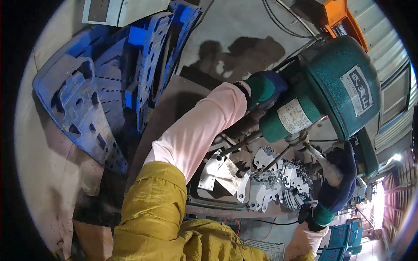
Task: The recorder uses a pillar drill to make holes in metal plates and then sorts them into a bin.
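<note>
In front of me stands a green drill press (320, 82), its column hub and feed levers below the head. My left hand (266, 89), in a dark blue and green glove, reaches up to the machine's left side; its fingers are hidden, so I cannot tell whether it grips anything. At the right, my right hand (344, 174), in a matching glove, is closed around a pale, worn feed handle (326, 166). Under the head, a bright metal plate (226, 174) lies on the machine's base. Several flat silver metal parts (291, 182) with holes are piled beside it, among metal shavings (266, 177).
Large blue metal frames (93, 102) with cut-outs lean at the left. A pale box (126, 11) is at the top left. An orange box (344, 21) stands beyond the machine. Cables (287, 26) run over the floor. A wire basket (265, 249) shows at the lower edge.
</note>
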Available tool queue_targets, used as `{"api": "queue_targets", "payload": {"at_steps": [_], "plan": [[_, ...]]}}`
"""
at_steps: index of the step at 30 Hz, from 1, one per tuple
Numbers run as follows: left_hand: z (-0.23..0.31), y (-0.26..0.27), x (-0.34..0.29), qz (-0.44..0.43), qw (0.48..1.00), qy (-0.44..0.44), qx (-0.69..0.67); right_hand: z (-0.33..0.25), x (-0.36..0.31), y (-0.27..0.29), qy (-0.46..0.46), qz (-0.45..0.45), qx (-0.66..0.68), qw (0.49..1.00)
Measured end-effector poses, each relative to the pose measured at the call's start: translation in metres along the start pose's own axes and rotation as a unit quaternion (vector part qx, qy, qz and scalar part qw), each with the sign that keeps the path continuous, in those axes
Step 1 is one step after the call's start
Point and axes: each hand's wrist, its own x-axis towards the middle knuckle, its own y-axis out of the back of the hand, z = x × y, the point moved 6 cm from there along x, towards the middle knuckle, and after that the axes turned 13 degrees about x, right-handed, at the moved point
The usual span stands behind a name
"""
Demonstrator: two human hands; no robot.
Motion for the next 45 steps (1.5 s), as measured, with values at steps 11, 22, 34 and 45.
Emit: {"api": "queue_targets", "payload": {"at_steps": [11,22,34,45], "plan": [[-0.009,-0.019,0.017,-0.056,0.989,0.122,-0.059,0.023,0.001,0.007,0.02,0.03,-0.015,0.999],[-0.011,-0.012,0.003,0.096,0.995,0.022,0.032,0.034,0.009,0.001,-0.039,0.021,-0.059,0.997],[-0.012,0.023,-0.019,0.061,0.989,0.031,0.133,0.02,0.014,0.001,0.018,0.019,0.048,0.999],[0.01,0.068,-0.228,-0.006,0.986,0.161,0.035,0.064,-0.058,0.001,-0.443,0.201,0.533,0.692]]}}
